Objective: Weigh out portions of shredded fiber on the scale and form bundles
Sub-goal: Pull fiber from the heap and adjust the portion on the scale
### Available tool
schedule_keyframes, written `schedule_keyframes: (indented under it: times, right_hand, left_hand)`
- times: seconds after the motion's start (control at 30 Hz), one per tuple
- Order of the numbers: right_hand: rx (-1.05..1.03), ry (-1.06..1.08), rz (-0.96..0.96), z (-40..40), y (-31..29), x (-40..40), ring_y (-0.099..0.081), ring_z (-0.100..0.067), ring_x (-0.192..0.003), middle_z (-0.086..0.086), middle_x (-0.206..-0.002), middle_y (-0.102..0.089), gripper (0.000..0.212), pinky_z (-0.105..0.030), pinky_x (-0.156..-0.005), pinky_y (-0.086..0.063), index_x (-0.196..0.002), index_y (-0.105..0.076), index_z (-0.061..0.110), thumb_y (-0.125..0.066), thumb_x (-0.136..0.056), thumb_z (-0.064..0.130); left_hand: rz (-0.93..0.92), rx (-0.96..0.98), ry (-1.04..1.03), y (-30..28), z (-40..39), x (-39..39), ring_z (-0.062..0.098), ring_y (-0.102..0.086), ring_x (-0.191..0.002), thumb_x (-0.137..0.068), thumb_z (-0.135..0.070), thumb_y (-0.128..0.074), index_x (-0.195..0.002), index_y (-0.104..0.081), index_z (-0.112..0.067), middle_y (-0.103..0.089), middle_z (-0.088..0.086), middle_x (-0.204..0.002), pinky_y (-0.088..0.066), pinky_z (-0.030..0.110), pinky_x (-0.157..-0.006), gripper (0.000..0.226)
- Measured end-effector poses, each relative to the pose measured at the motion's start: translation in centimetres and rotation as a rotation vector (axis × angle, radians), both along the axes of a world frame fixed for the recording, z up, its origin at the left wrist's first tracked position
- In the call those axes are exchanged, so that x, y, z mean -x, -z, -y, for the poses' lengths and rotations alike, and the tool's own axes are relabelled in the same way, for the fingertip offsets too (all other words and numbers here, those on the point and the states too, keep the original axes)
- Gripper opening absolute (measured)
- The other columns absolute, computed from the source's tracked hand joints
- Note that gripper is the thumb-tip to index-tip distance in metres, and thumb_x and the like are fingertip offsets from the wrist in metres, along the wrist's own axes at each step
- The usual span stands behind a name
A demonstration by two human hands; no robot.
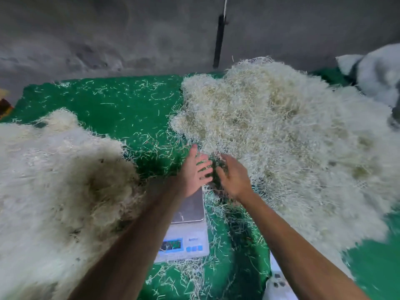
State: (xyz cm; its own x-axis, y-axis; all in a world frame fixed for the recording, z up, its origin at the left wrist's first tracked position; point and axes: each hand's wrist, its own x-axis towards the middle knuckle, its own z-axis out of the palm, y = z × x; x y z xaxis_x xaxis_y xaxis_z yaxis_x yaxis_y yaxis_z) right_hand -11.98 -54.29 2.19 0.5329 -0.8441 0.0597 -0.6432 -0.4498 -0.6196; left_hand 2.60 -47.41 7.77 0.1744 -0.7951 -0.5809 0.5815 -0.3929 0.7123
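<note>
Your left hand (193, 172) hovers over the scale (187, 221), fingers straight and spread apart, holding nothing. Your right hand (232, 175) reaches into the edge of the big shredded fiber heap (281, 135), fingers curled into the strands. A second fiber pile (56, 182) crowds the scale's left side. Loose shreds litter the green table (121, 105). A white sack (376, 76) sits far right.

A digital scale (186, 234) sits at lower centre on the mat (121, 109), between a fiber heap (54, 180) at left and a larger fiber pile (281, 137) at right.
</note>
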Motion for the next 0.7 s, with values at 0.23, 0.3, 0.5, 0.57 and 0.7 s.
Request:
schedule_keyframes:
  times: [0.23, 0.3, 0.5, 0.57, 0.7]
  right_hand:
    - [0.085, 0.111, -0.479, 0.1, 9.3, 5.1, -0.026, -0.033, -0.152, -0.010, -0.162, -0.032, 0.058, -0.056, -0.125, -0.018, -0.153, -0.038, 0.021, -0.033, -0.106, 0.054]
    - [0.073, 0.218, -0.219, -2.2, 9.9, 5.1, -0.047, -0.026, -0.133, -0.009, -0.141, -0.053, 0.043, -0.052, -0.116, -0.040, -0.141, -0.054, 0.015, -0.047, -0.105, 0.037]
    - [-0.438, 0.418, 0.487, -6.4, 5.5, 4.7, -0.057, 0.000, -0.096, 0.005, -0.118, -0.062, 0.066, -0.034, -0.102, -0.050, -0.129, -0.058, 0.009, -0.026, -0.106, 0.062]
    - [-0.373, 0.311, 0.543, -6.9, 3.7, 5.0, -0.059, -0.004, -0.091, 0.005, -0.104, -0.064, 0.053, -0.031, -0.089, -0.054, -0.113, -0.062, 0.014, -0.025, -0.109, 0.052]
    - [-0.231, 0.412, 0.609, -6.5, 1.3, 5.1, -0.061, -0.027, -0.103, -0.005, -0.116, -0.057, 0.041, -0.053, -0.092, -0.056, -0.128, -0.052, 0.018, -0.034, -0.106, 0.046]
  left_hand:
    - [0.131, -0.308, 0.252, 6.0, 3.3, 6.2, 0.035, -0.047, -0.134, -0.101, -0.053, -0.051, -0.152, -0.039, -0.024, -0.043, 0.006, -0.151, -0.049, 0.063, -0.096, 0.060]
    - [0.307, -0.351, 0.238, 8.3, 2.4, 8.5, 0.022, -0.060, -0.108, -0.104, -0.049, -0.047, -0.143, -0.048, -0.019, -0.058, 0.000, -0.123, -0.055, 0.052, -0.093, 0.049]
    - [0.201, -0.269, 0.113, 8.8, 0.7, 11.4, 0.016, -0.068, -0.095, -0.099, -0.060, -0.048, -0.125, -0.064, -0.030, -0.069, -0.002, -0.105, -0.059, 0.035, -0.077, 0.044]
    - [0.315, -0.221, 0.124, 7.3, 0.1, 10.6, 0.010, -0.066, -0.085, -0.101, -0.045, -0.047, -0.132, -0.061, -0.018, -0.068, -0.005, -0.098, -0.056, 0.024, -0.064, 0.044]
    - [0.567, -0.183, -0.005, 4.3, -0.2, 8.0, 0.034, -0.062, -0.115, -0.104, -0.034, -0.041, -0.135, -0.056, -0.003, -0.062, 0.018, -0.131, -0.052, 0.023, -0.073, 0.046]
